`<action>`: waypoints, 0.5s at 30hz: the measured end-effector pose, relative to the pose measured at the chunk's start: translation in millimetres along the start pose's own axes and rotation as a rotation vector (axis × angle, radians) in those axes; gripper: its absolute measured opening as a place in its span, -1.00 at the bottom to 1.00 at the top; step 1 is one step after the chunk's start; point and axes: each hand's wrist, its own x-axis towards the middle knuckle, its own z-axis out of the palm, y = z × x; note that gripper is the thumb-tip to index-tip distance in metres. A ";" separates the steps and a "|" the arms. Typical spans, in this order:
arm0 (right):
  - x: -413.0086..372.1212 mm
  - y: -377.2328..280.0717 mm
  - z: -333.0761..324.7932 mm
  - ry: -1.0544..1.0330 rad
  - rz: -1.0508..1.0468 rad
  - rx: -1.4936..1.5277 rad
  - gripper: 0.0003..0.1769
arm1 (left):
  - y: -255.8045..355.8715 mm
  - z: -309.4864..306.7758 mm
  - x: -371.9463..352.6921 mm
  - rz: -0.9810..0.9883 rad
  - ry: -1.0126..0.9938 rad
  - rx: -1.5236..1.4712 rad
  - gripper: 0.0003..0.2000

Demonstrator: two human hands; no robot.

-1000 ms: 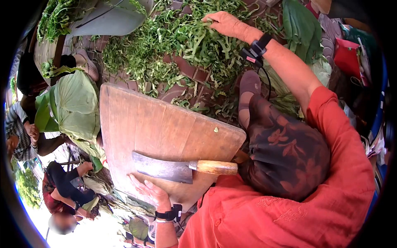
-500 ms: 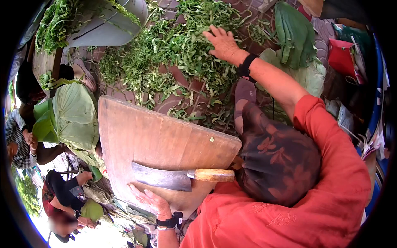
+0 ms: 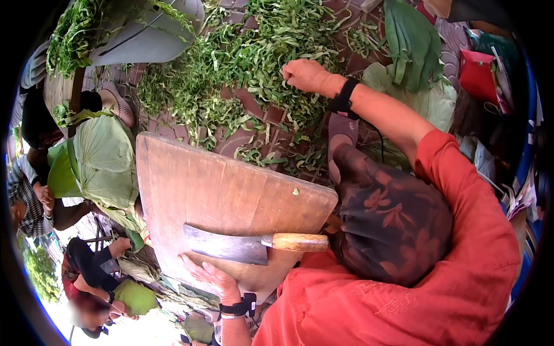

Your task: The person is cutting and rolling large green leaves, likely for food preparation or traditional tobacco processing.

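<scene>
My right hand [image 3: 309,76] hovers low at the right side of a spread of shredded green leaves [image 3: 254,52] on the brick paving. Its fingers are curled closed, and whatever they hold, if anything, is hidden. My left hand [image 3: 216,281] is open, fingers stretched out along the near edge of a wooden board [image 3: 231,196]. Flat on that board lies a cleaver [image 3: 231,245] with a broad dark blade and a wooden handle pointing toward my body. A tiny leaf scrap sits close to the board's upper right edge.
Large whole leaves [image 3: 412,46] are stacked at upper right, with more leaves [image 3: 104,155] left of the board. A pale container [image 3: 167,34] with shredded leaves stands at upper left. Two people sit at far left and lower left. A red bag [image 3: 478,75] lies at right.
My right hand has drawn back toward me across the shredded leaves, and its spread fingers have curled closed. The left hand, board and cleaver stay put. The lower-left person's leaf has shifted.
</scene>
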 end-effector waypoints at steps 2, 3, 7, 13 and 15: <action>-2.4 1.0 -12.7 0.022 0.004 0.393 -0.83 | -3.1 0.6 -0.5 -0.005 0.001 0.001 -0.44; -5.7 -3.5 -29.7 -0.044 0.034 0.638 -0.82 | -3.8 1.7 -1.4 -0.008 0.000 0.000 -0.44; -10.4 -3.2 -54.3 -0.049 0.066 0.540 -0.82 | -1.0 0.2 -0.3 -0.010 0.001 -0.003 -0.43; -11.1 -2.4 -64.0 -0.055 0.054 0.618 -0.82 | -0.5 -2.0 -0.5 -0.010 -0.010 0.013 -0.43; -16.8 -5.4 -73.1 -0.008 0.020 0.818 -0.81 | 0.4 -0.9 -0.2 -0.019 -0.010 0.006 -0.43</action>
